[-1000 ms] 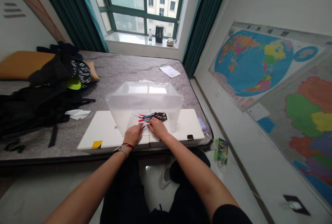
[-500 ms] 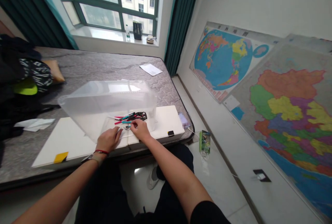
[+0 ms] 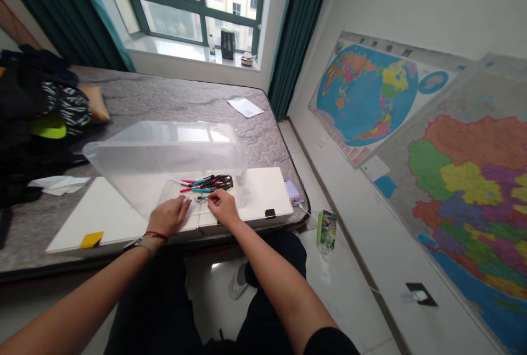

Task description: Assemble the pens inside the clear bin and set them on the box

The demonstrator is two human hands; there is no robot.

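Mostly it is the camera that has moved. Against a second ago the head view sits further to the right, so the clear plastic bin (image 3: 164,152) has slid toward the left of the picture and more of the maps (image 3: 362,91) show. Over the last half second the hands have barely shifted, and the bulk of the pens (image 3: 212,181) lie in the same loose heap as before.

The bin lies tipped on its side on a white board (image 3: 263,193) at the near edge of the grey mattress (image 3: 173,100), with its open mouth toward the person. The heap of black, red and teal pens sits just inside that mouth, fanning out to the left.

The left hand (image 3: 167,216) rests palm down on the board at the bin's lip. Its fingers are loosely apart and hold nothing, and there is a red band (image 3: 155,234) at the wrist. The right hand (image 3: 223,209) is just beside it, fingertips drawn together at a teal pen (image 3: 202,191) on the near side of the heap. It looks like a pinch, but the view is too small to tell whether the pen is actually clamped.

Farther off, a sheet of paper (image 3: 246,107) lies on the mattress, dark clothes (image 3: 28,124) are piled at the left, and a green packet (image 3: 326,229) stands on the floor.
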